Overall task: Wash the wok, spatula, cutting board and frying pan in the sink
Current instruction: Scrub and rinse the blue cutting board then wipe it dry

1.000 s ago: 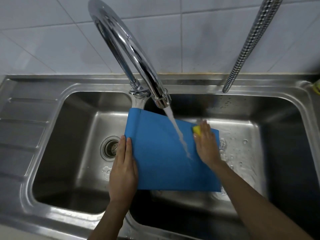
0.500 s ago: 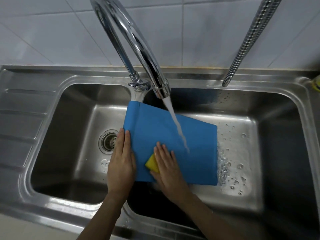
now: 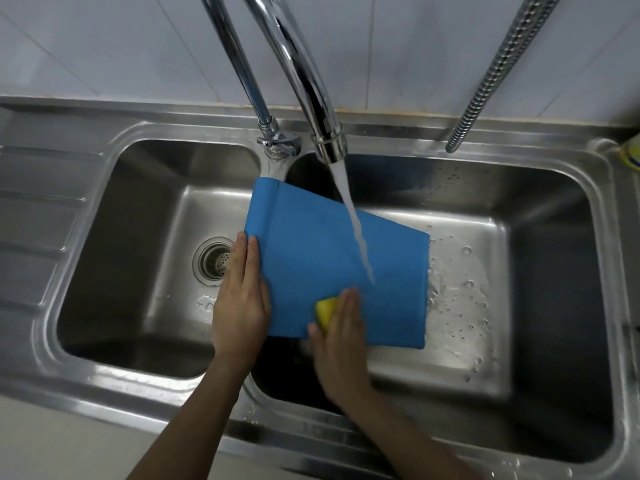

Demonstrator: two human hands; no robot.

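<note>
Board: blue cutting board (image 3: 322, 258) tilted over the divider between the two basins of the sink (image 3: 104, 140), its far corner under the tap base, its right edge over the right basin.
Left hand: left hand (image 3: 240, 299) lies on the board's left edge near its near-left corner, fingers flat on top; whether the thumb grasps underneath I cannot tell.
Right hand: right hand (image 3: 341, 337) presses a yellow sponge (image 3: 325, 310) flat against the board near its near edge, fingers stretched over the sponge, not clenched.
Tap: chrome tap (image 3: 311, 98) arches over the sink; water (image 3: 353, 223) runs from the spout onto the board's right half, just beyond the right fingertips.
Left basin: drain (image 3: 214, 261) just left of the left hand.
Right basin: floor wet with drops and bubbles beside the board's right edge.
Hose: metal hose (image 3: 498, 71) hangs at the far right, well apart from the board.
</note>
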